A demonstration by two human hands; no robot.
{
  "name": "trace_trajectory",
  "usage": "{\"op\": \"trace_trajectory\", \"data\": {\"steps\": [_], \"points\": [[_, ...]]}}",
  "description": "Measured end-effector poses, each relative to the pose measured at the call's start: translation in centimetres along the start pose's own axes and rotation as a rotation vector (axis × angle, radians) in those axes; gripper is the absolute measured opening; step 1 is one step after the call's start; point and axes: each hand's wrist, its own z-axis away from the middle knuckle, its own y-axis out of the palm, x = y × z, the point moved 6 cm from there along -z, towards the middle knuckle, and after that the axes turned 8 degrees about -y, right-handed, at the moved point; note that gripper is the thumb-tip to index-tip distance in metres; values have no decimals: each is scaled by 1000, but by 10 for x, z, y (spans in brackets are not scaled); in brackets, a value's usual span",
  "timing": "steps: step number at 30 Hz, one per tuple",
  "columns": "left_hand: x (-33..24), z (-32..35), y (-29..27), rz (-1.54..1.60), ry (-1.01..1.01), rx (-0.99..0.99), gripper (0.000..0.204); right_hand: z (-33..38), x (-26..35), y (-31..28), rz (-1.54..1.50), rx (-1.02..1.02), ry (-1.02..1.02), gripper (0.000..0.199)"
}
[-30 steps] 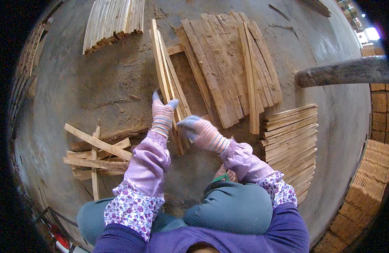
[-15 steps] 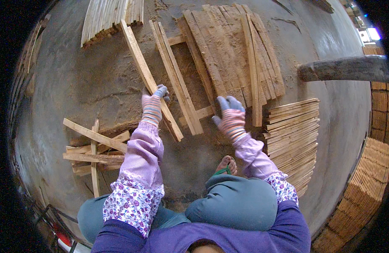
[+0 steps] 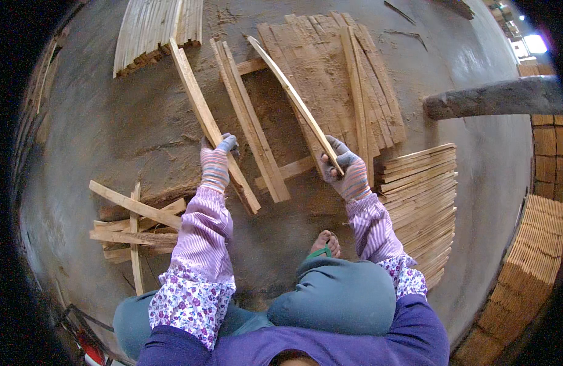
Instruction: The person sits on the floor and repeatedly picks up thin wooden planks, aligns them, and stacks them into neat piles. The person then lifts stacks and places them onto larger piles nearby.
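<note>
My left hand, in a striped glove with grey fingers, is closed around wooden slats, seemingly two lying together. These point away to the far left. My right hand, gloved alike, grips a thin wooden slat near its close end; its far end is raised over the edge of a row of flat boards. Between the hands, a pair of slats rests across two short wooden crosspieces. More narrow slats lie on top of the boards, beyond my right hand.
A neat stack of slats is at the right, another at the far left. Crossed loose pieces lie by my left forearm. A thick dark post juts in from the right, near tall slat stacks.
My right hand, open and empty before, has closed on a thin slat from the boards and tilted it up. My left hand keeps its slats, nearly in place.
</note>
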Motion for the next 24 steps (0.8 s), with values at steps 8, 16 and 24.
{"op": "trace_trajectory", "data": {"steps": [8, 16, 24], "points": [[10, -2, 5, -79, -31, 25, 39, 3, -4, -38, -260, 61, -94, 41], [2, 10, 2, -79, -11, 22, 41, 1, -8, -30, 18, 16, -70, 63], [-10, 7, 4, -39, -39, 25, 43, 13, 4, -14, 123, 55, 66, 54]]}}
